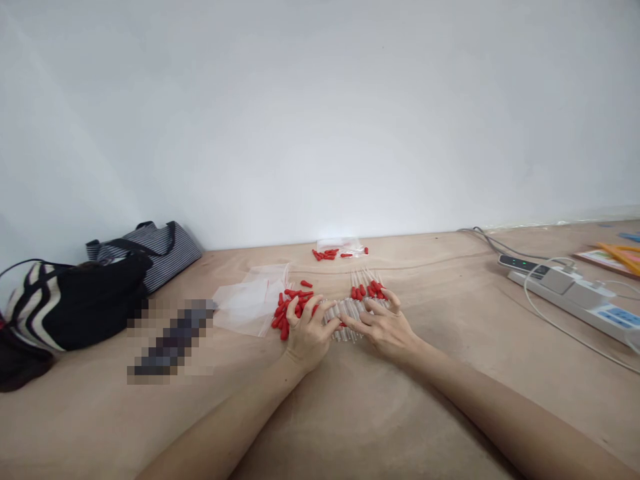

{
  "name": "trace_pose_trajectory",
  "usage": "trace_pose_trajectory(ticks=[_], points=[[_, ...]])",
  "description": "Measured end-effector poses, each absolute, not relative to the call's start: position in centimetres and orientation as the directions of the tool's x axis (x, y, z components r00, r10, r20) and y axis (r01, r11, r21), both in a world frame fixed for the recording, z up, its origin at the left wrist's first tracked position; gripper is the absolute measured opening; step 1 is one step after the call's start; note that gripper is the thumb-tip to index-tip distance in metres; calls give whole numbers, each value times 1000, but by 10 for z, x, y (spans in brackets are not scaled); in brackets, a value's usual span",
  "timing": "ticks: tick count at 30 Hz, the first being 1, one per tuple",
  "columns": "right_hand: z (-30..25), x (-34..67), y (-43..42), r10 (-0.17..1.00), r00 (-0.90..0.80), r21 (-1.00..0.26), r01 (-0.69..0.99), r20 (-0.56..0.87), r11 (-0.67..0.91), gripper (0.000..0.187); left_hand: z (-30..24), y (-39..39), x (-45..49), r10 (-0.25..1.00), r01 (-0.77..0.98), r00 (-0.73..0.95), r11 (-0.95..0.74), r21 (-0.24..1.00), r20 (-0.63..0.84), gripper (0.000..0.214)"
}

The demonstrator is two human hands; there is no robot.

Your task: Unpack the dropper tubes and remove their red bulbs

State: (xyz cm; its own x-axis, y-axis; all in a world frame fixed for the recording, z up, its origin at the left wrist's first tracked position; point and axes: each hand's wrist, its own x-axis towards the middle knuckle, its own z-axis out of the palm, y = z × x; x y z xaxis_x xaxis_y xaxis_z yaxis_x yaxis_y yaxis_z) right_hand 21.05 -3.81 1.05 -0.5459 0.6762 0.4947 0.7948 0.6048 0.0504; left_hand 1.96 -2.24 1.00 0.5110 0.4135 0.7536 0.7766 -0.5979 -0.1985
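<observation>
My left hand (311,335) is closed, its thumb and finger pinched at a small red rubber bulb (343,325) that is mostly hidden by fingertips. Right across from it, my right hand (387,328) has its fingers bent, the index fingertip meeting the same spot; anything else in its grip is hidden. A row of clear glass tubes (351,309) lies under and between both hands. Loose red rubber bulbs (284,325) are heaped just left of my left hand. Beyond my right hand lie several glass droppers (361,291) with red bulbs fitted, tips pointing away.
Clear plastic bags (243,303) lie left of the heap. More red bulbs (326,255) sit by another plastic bag (345,245) near the wall. A white power strip (575,300) with cables is at right; a black bag (100,303) and striped bag (173,253) stand left.
</observation>
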Motion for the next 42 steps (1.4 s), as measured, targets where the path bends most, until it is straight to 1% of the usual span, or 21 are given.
trace_pose_trajectory(ticks=[2,4,8,10,14,17,20,25,31,33,35,36,38,40,42], points=[[14,215,-37,704,-524,37,814,479,580,57,14,-19,13,457,806,465,-573,-148,758,14],[15,221,-35,745,-472,9,847,472,531,55,20,-13,2,532,860,379,-504,-77,758,15],[17,218,-28,833,-377,-114,883,406,455,41,33,3,-25,680,942,200,-332,54,706,15],[17,207,-25,866,-351,-144,895,356,422,36,36,11,-37,748,962,101,-242,128,656,17],[16,180,-19,896,-307,-84,933,322,350,27,32,24,-55,855,958,-89,-67,279,510,25],[14,167,-17,901,-301,-42,943,311,330,24,27,30,-61,910,931,-164,15,365,380,30],[11,162,-17,916,-278,-45,952,289,303,24,26,33,-61,936,912,-192,60,405,295,33],[10,158,-21,933,-236,-79,961,271,266,22,29,34,-62,944,908,-248,148,392,217,37],[14,163,-22,917,-204,-130,956,344,262,25,29,35,-67,940,909,-257,157,387,223,41],[20,176,-15,914,-140,-192,955,380,226,26,30,35,-68,937,909,-265,164,384,227,40],[26,197,-5,923,2,-320,938,385,132,28,32,34,-68,926,917,-270,163,364,265,39],[28,211,1,928,95,-394,917,360,59,27,33,32,-67,911,927,-264,150,343,316,38],[28,238,13,908,315,-535,835,277,-126,23,33,28,-61,852,955,-213,78,287,477,34],[23,262,22,908,363,-563,804,210,-191,25,31,20,-49,761,973,-91,-70,220,643,28],[14,276,29,927,347,-582,787,144,-204,24,27,9,-31,678,948,84,-280,150,730,23]])
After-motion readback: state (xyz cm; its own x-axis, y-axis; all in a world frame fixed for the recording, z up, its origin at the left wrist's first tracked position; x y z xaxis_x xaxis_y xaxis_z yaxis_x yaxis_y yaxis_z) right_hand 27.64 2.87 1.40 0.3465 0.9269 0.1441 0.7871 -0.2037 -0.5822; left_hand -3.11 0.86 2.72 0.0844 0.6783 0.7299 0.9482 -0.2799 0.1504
